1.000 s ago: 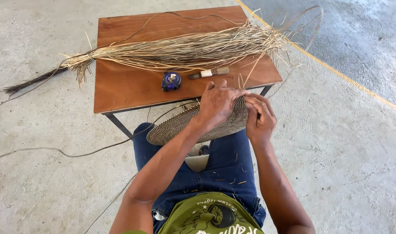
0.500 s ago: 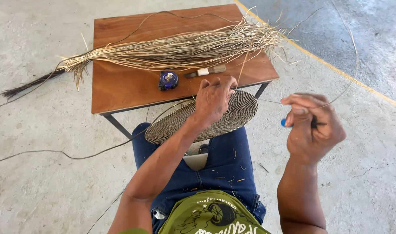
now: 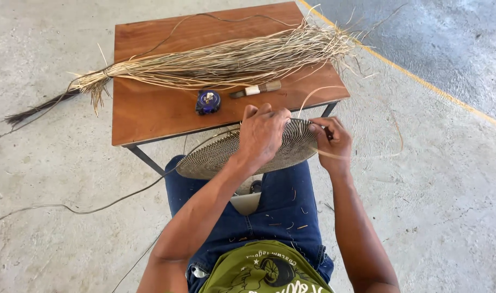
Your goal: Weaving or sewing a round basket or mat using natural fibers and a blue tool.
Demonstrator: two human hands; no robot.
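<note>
The left hand (image 3: pixel 264 133) lies palm-down on the top of a round, flat, finely woven fibre mat (image 3: pixel 226 154), its fingers curled over the far rim and pressing it. The right hand (image 3: pixel 330 140) is pinched narrow at the mat's right edge, fingertips closed on a thin pale strand of fibre (image 3: pixel 362 156) that loops out to the right and arcs back toward the table. The mat rests on the person's lap, over blue denim jeans (image 3: pixel 283 209), just near of the table's front edge. Beyond the hands stands a square brown wooden table (image 3: pixel 150 111) on dark metal legs. On it, near the front, lie a small blue tape measure (image 3: pixel 208 101) and, just to its right, a short knife with a wooden handle (image 3: pixel 256 89). Farther back, a long bundle of dry tan reeds (image 3: pixel 226 57) stretches across the table, its tied dark end hanging off the left side over the grey concrete floor (image 3: pixel 52 179).
</note>
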